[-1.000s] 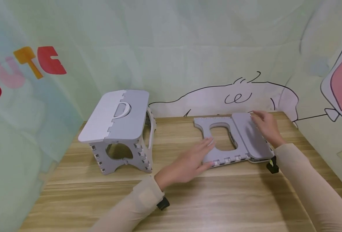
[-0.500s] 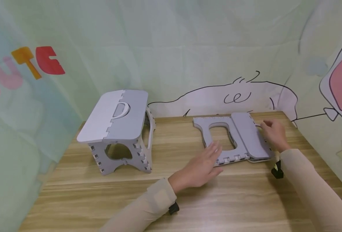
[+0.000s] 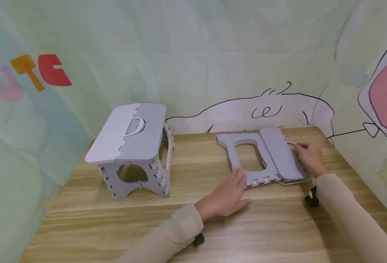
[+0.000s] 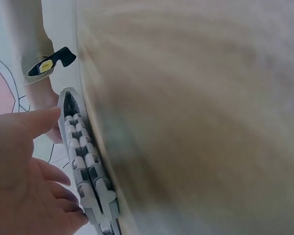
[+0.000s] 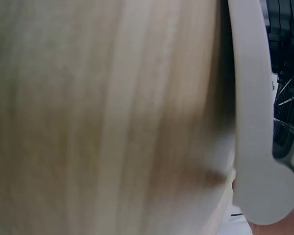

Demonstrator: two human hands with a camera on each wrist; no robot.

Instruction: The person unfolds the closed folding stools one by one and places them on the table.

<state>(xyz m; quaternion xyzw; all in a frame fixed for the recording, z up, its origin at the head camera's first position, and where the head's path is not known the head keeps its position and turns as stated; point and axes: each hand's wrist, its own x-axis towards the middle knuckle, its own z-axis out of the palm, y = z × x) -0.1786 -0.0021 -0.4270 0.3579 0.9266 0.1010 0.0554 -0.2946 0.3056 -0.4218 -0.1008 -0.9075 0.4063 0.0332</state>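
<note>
A grey folding step stool [image 3: 279, 153] lies folded flat on the wooden table, its leg panel and large opening toward the left. At its right edge my right hand [image 3: 311, 159] pinches the thin white carrying handle [image 3: 291, 143]. My left hand [image 3: 226, 193] has its fingers extended, with the fingertips at the stool's near-left corner. The left wrist view shows the hinged edge of the folded stool [image 4: 83, 156] beside my left hand [image 4: 24, 171]. In the right wrist view, a pale plastic edge of the stool [image 5: 255, 107] hides most of my right hand [image 5: 279, 220].
A second grey-and-white folding stool [image 3: 141, 142] stands unfolded on the left of the wooden table [image 3: 262, 233]. Behind the table's far edge hangs a printed cloth backdrop [image 3: 187, 65], which also runs along both sides.
My right hand has moved from the stool's top panel to the handle at its right edge and now pinches it. The left hand lifted slightly, then came back down at the near-left corner.
</note>
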